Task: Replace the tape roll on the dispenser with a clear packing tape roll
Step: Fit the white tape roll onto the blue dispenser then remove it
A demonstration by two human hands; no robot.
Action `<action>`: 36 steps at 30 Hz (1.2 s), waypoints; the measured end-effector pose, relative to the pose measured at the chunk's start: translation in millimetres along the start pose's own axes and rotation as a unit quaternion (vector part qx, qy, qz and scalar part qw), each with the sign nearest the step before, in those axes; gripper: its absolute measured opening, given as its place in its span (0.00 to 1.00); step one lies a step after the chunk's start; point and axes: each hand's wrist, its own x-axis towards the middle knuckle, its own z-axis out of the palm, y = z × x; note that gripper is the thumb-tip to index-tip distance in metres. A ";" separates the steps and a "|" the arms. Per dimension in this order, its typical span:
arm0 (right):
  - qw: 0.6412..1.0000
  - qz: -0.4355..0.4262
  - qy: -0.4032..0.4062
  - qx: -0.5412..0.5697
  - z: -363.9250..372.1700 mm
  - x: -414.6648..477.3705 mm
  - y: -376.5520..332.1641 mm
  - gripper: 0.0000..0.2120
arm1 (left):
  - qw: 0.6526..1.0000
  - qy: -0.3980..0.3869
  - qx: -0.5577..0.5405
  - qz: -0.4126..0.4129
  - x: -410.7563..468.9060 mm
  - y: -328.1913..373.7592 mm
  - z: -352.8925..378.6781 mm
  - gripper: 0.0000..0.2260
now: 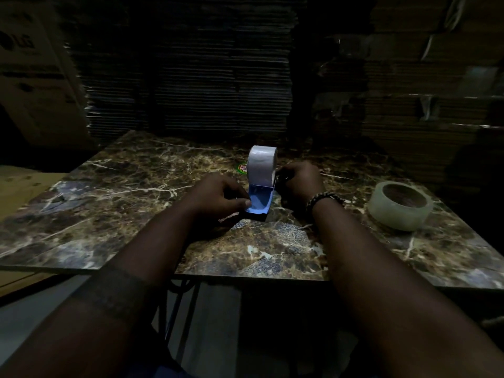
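A tape dispenser (259, 201) with a blue flap stands at the middle of the marble table (114, 192). A pale, whitish tape roll (261, 165) sits upright on it. My left hand (218, 199) grips the dispenser's left side, thumb on the blue flap. My right hand (298, 181), with a beaded bracelet at the wrist, holds the dispenser's right side just beside the roll. A clear packing tape roll (401, 205) lies flat on the table to the right, apart from both hands.
Stacks of flattened cardboard (191, 77) rise behind the table, and cardboard boxes (30, 77) stand at the left and right. A small round sticker (242, 168) lies behind the dispenser. The table's front edge (245, 276) is close to me. The scene is dim.
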 end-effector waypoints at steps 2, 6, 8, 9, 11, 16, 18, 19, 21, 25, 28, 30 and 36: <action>1.000 -0.004 -0.001 0.006 1.5 -0.8 -1.7 0.10 | 1.000 -0.010 0.000 0.002 0.1 1.4 -0.2 0.04; 0.999 -0.034 -0.001 -0.018 5.6 2.4 0.4 0.13 | 1.000 -0.026 -0.001 0.017 -0.3 5.0 1.5 0.04; 0.998 -0.043 -0.013 -0.034 8.9 4.1 3.4 0.15 | 1.000 -0.024 -0.005 0.018 -0.8 6.9 3.5 0.05; 0.998 -0.047 -0.016 -0.044 11.0 5.4 5.3 0.15 | 1.000 -0.024 -0.009 0.016 -1.0 7.5 4.2 0.06; 0.997 -0.050 -0.025 -0.048 13.6 5.8 6.2 0.16 | 0.999 -0.029 -0.014 0.018 -1.1 9.1 4.7 0.06; 0.997 -0.047 -0.040 -0.037 15.4 9.2 9.2 0.15 | 0.999 -0.027 -0.018 0.019 -1.5 11.5 5.0 0.05; 0.997 -0.051 -0.044 -0.030 15.7 10.2 10.3 0.17 | 0.999 -0.016 -0.025 0.014 -2.8 13.3 3.7 0.04; 0.997 -0.054 -0.041 -0.026 16.6 12.3 12.5 0.18 | 1.000 -0.004 -0.027 0.013 -3.4 13.7 2.9 0.04; 0.998 -0.053 -0.011 -0.016 14.3 13.7 12.8 0.21 | 0.999 0.044 -0.027 0.017 -4.2 12.7 2.4 0.05; 0.986 -0.065 0.035 0.151 2.3 10.6 1.5 0.16 | 0.988 0.120 -0.100 -0.011 -0.8 5.2 2.4 0.13; 0.958 -0.096 -0.014 0.271 -4.4 2.6 -9.7 0.17 | 0.987 0.098 -0.129 -0.009 3.9 2.4 1.7 0.29; 0.946 -0.113 -0.083 0.294 -4.9 -2.3 -14.3 0.22 | 0.986 0.054 -0.157 0.008 7.1 2.9 4.2 0.34; 0.945 -0.143 -0.123 0.268 -1.3 -12.5 -18.5 0.33 | 0.983 0.016 -0.184 0.007 12.4 0.8 6.8 0.34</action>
